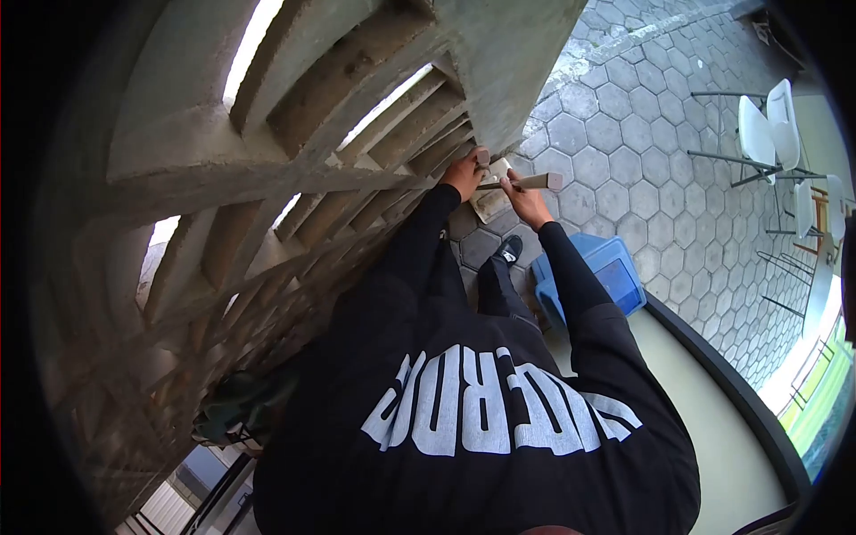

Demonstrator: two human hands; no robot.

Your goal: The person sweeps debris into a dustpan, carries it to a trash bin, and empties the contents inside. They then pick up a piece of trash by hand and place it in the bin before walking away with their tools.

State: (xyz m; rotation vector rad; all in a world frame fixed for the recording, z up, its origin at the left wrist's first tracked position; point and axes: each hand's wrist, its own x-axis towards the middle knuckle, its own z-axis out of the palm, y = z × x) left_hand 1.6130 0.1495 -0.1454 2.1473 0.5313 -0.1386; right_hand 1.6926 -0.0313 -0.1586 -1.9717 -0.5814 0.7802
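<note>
My left hand point(463, 175) is closed beside the concrete lattice wall, its fingers around a brownish piece with a blunt end point(482, 157); its kind I cannot make out. To the right, my right hand point(530, 201) grips a brown bar with a squarish end point(540, 182), which points right and reaches left toward my other hand. Beneath both hands is a pale, flat-topped block point(492, 203), partly hidden by them.
The concrete lattice wall point(357, 98) rises close on my left. A blue plastic bin point(588, 272) stands by my right forearm, near a pale dark-edged surface point(704, 419). White folding chairs point(767, 134) stand far right on hexagonal paving point(624, 134). My shoe point(510, 250) shows below.
</note>
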